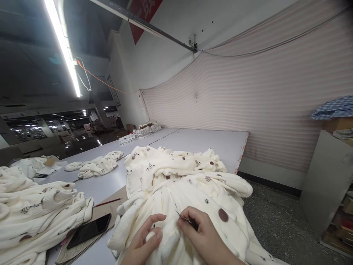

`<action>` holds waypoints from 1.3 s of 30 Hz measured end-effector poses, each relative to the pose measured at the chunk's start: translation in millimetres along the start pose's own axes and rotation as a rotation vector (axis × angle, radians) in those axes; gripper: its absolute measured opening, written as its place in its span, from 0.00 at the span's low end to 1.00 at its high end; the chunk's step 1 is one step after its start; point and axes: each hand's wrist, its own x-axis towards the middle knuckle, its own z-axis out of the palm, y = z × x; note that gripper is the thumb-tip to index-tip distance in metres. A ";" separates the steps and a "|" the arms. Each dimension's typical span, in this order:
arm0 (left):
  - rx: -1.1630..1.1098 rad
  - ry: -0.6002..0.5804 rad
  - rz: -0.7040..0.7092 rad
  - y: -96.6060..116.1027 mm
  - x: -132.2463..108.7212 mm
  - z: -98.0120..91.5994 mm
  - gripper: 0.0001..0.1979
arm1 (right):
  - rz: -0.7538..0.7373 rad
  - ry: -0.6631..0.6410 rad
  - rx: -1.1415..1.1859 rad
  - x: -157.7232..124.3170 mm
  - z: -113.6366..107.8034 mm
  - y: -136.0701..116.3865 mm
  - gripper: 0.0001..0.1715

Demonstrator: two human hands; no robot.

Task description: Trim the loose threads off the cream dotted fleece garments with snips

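A cream fleece garment (190, 191) with brown dots and small printed figures lies bunched in front of me on the table. My left hand (146, 239) is closed on a fold of it, the thumb and fingers curled round the cloth. My right hand (202, 232) grips small thread snips (182, 217), whose thin metal tip points up and left just above the fabric. Their handle is mostly hidden in my palm. Between both hands a pale seam or edge of the garment runs downward.
To the left are more cream garments (41, 209), a black phone (89, 230) and a red pencil (108, 202) on a board. Folded stacks (146, 130) stand at the table's (204, 138) far edge. A grey cabinet (325, 184) stands right, across the floor.
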 end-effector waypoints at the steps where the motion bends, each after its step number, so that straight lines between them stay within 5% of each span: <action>1: -0.006 0.001 0.002 -1.0 0.3 -1.2 0.23 | 0.005 -0.016 -0.018 -1.9 -4.8 0.1 0.09; 3: -0.015 -0.013 -0.004 -1.3 0.1 -1.2 0.23 | -0.017 -0.069 -0.107 -7.6 -14.1 0.0 0.06; 6: 0.000 -0.037 -0.001 1.7 -1.6 3.7 0.24 | -0.022 -0.117 -0.281 -15.6 -20.2 -0.7 0.14; 16: -0.004 0.004 0.004 10.5 -6.6 11.9 0.25 | -0.245 -0.065 -0.562 -15.6 -13.6 1.0 0.14; 21: 0.102 -0.011 0.027 9.0 -4.2 12.7 0.25 | -0.233 -0.059 -0.550 -14.4 -13.0 2.0 0.10; 33: -0.091 -0.016 -0.051 12.3 -3.6 9.6 0.26 | -0.082 0.010 -0.248 -13.5 -15.9 0.5 0.10; 37: -0.149 -0.020 -0.086 11.3 -4.9 18.7 0.25 | -0.093 -0.028 -0.131 -9.7 -5.4 5.6 0.21; 39: -0.111 -0.036 -0.055 9.6 -3.8 22.4 0.23 | -0.145 -0.019 -0.119 -7.3 1.2 8.8 0.14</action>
